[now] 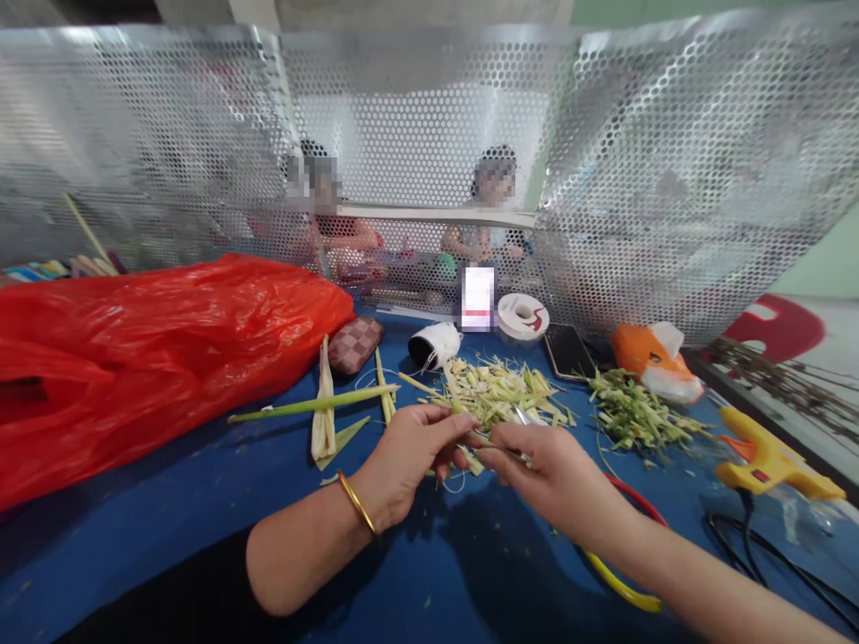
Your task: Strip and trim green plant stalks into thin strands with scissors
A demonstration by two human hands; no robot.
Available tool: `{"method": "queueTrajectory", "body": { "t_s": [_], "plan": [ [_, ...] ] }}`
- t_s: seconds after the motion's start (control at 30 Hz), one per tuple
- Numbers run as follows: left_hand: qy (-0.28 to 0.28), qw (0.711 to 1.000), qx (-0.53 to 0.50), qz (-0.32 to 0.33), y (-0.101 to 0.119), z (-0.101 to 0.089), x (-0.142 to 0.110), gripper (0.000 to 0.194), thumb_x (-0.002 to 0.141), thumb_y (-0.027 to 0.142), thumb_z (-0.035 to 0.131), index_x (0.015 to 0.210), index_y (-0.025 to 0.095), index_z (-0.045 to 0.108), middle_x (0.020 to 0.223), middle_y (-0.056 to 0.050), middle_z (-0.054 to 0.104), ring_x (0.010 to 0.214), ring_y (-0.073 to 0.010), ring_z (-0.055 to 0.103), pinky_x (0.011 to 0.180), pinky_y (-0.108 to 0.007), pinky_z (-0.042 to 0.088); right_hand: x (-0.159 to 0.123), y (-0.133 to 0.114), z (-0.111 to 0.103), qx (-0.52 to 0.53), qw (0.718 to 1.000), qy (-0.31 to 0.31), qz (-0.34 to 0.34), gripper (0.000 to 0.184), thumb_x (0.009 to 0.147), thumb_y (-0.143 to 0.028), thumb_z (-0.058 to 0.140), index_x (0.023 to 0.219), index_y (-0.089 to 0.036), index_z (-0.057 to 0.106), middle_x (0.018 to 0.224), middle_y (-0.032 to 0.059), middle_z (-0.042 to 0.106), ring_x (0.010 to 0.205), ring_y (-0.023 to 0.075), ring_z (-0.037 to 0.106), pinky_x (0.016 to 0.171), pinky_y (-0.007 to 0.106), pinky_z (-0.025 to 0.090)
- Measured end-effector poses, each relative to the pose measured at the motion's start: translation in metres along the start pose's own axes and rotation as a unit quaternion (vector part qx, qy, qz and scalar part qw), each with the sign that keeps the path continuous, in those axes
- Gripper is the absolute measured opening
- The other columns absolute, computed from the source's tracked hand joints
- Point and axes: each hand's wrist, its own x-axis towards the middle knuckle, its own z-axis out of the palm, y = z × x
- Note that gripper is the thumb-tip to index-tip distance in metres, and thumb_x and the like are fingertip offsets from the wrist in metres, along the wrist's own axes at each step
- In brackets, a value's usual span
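My left hand (pixel 429 438), with a gold bangle at its wrist, is closed in a pinch on a thin brownish strip (pixel 478 439). My right hand (pixel 537 461) is closed on the strip's other end, fingertips close to the left ones. A silvery metal piece (pixel 522 415) shows at the right hand; its kind is mostly hidden. Just beyond both hands lies a pile of pale green and yellow plant shreds (pixel 500 389). Left of them, a long green leaf strip (pixel 322 401) crosses a dry, pale husk (pixel 324 420) on the blue table (pixel 335 555).
A red plastic bag (pixel 167 349) covers the left side. Behind the shreds are a patterned pouch (pixel 357 344), a ribbon spool (pixel 523 317), a lit phone (pixel 477 298) and a dark phone (pixel 569 351). A yellow glue gun (pixel 771 456) lies right. Two people sit beyond the perforated screen (pixel 416 116).
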Motion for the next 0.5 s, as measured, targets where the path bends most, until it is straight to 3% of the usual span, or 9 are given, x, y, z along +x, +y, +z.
{"method": "queueTrajectory", "body": {
  "t_s": [0.13,0.33,0.5],
  "plan": [
    [-0.012,1.0,-0.021,0.007,-0.002,-0.001,-0.001,0.021,0.069,0.029,0.073,0.079,0.013,0.066,0.069,-0.001,0.063,0.053,-0.0077,0.055,0.046,-0.02,0.036,-0.002,0.0,0.012,-0.035,0.998,0.039,-0.035,0.037,0.094,-0.033,0.04,0.06,-0.02,0.044,0.055,-0.0016,0.049,0.054,0.0123,0.04,0.054,0.026,0.03],
    [0.017,0.999,0.006,0.039,0.0,0.003,-0.003,0.016,0.067,0.022,0.073,0.076,0.012,0.065,0.062,0.002,0.058,0.049,-0.0065,0.049,0.046,-0.02,0.037,-0.002,0.001,0.004,-0.029,0.999,0.018,-0.037,0.038,0.093,-0.029,0.04,0.056,-0.02,0.041,0.053,-0.0028,0.045,0.054,0.0118,0.042,0.056,0.027,0.03],
    [0.033,0.998,0.007,0.051,0.004,0.001,-0.002,0.015,0.07,0.023,0.071,0.078,0.012,0.065,0.064,-0.001,0.06,0.054,-0.0084,0.055,0.043,-0.018,0.035,0.002,0.001,-0.004,0.124,0.992,-0.001,0.033,0.038,0.09,-0.036,0.046,0.057,-0.02,0.05,0.051,-0.0029,0.045,0.051,0.0114,0.043,0.05,0.025,0.032]
  ]
}}
